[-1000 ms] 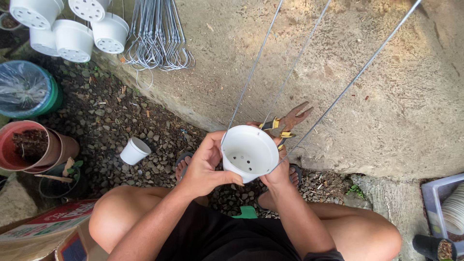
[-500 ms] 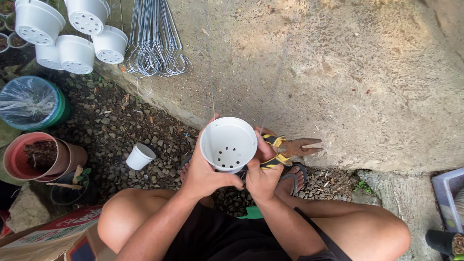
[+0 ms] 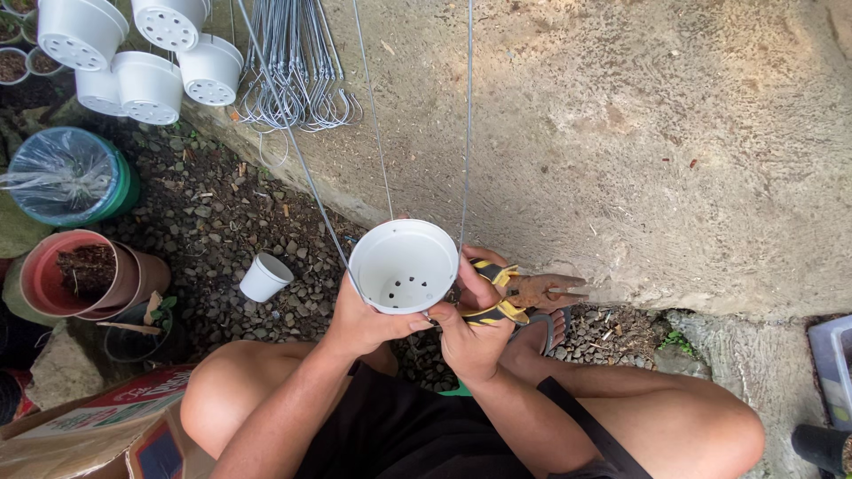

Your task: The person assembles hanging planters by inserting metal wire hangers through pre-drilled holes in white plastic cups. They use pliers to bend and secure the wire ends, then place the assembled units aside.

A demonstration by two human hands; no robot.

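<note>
Pot (image 3: 404,264) sits between both hands, pliers (image 3: 524,291) right, small cup (image 3: 264,278) left.

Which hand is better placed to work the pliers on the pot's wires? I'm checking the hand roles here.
Probably the right hand: it already grips the yellow-handled pliers beside the rim. The left hand cradles the white pot, steadying it under the wires.

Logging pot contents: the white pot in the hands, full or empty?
Empty. The white pot faces mouth-up toward the camera, and its bare floor and drain holes show, with no soil. The left hand grips its side.
</note>
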